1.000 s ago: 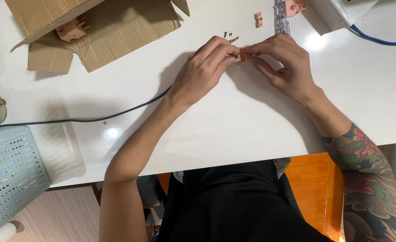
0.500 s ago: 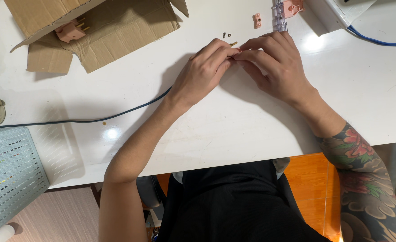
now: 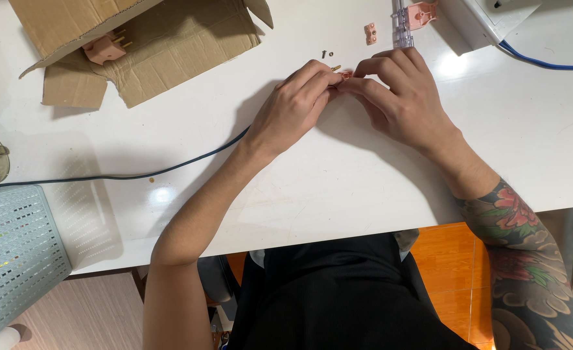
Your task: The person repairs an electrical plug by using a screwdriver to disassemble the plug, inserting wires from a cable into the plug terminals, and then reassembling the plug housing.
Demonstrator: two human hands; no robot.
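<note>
Both hands meet over the white tabletop [image 3: 338, 188], near its far edge. The left hand [image 3: 296, 107] and the right hand [image 3: 403, 97] each close their fingertips on one small pinkish-orange plug part [image 3: 345, 74], which sits between them just above the surface. Only a sliver of it shows, along with what looks like a brass prong poking out toward the far side. A dark cable [image 3: 170, 168] runs from under the left hand across to the left edge of the tabletop, so the part probably sits at the cable's end.

The work seems to be fitting small pieces together, and it goes best with a steady pinch from both sides, wrists resting on the tabletop, and the part turned up so the seam stays visible. The loose dark screws [image 3: 326, 54] lie just beyond the fingers, easy to knock away.

The part's long axis appears to run left to right, between the two sets of fingertips, though too little shows to be sure.

Farther off lie a small pink piece [image 3: 370, 33], a torn cardboard box [image 3: 137, 45] with another pink plug [image 3: 105, 47] on it, and a grey perforated basket [image 3: 14, 259].
</note>
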